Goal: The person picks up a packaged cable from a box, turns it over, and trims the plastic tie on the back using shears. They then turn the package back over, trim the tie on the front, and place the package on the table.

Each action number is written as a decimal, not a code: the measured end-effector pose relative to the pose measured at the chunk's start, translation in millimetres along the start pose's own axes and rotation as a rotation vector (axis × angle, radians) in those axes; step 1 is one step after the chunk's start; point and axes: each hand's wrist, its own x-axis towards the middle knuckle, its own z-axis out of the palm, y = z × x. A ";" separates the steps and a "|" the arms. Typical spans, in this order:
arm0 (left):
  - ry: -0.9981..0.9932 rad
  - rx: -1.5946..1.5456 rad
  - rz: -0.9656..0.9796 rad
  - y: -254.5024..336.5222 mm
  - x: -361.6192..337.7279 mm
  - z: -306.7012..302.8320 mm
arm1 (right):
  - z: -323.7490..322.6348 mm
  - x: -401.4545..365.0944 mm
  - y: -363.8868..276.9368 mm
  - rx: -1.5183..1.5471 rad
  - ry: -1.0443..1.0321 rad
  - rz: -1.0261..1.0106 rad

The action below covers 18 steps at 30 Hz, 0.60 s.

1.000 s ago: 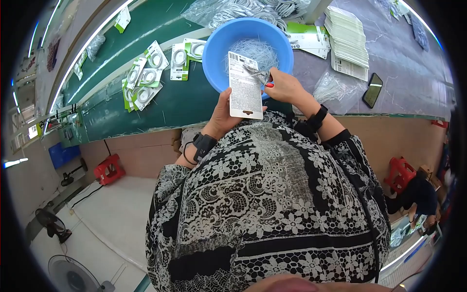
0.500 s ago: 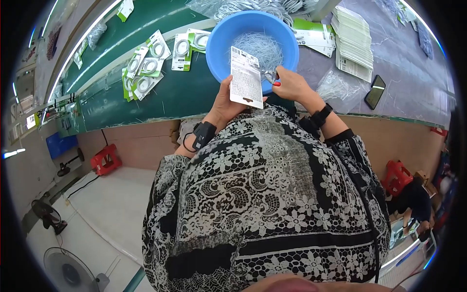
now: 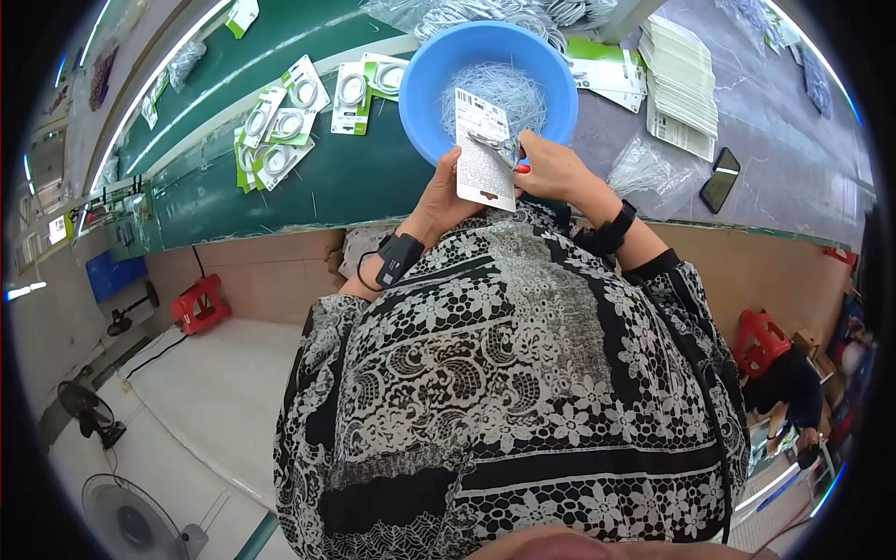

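Card first: I have it up in front of the basin, printed back toward me, hang-hole end nearest the wearer, top end overlapping the basin in view. Left hand is closed on it, thumb at the left edge, fingers mostly hidden behind. Right hand is curled around the red-handled cutters; how far the blades are open I can't tell. What's changed: half a second ago the blades sat off the card's right side, over the basin; now they lie across the printed face. I read that as the cutters back on this card, another pass under way; no way to confirm contact or a cut. Basin stands at the counter's front edge, mid-length, with clear clippings inside. Left of it, by the green part's front edge, a cluster of packs with coiled cables, two more packs nearer the rim. Right of it, a bag of strips and a phone by the front edge; card stack farther back. Cable coils behind the basin.
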 end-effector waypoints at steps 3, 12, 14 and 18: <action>0.027 -0.032 -0.006 -0.9 0.0 -4.0 | 2.4 3.6 3.2 0.017 -0.081 0.054; 0.337 0.359 0.305 -4.6 14.1 -51.5 | 5.2 -3.5 8.2 0.141 -0.069 0.057; 0.324 0.352 0.272 1.2 17.3 -56.9 | 5.3 -4.8 9.6 0.181 -0.003 -0.002; 0.328 0.406 0.277 13.1 11.4 -57.2 | -3.9 -11.8 5.6 0.099 0.072 0.047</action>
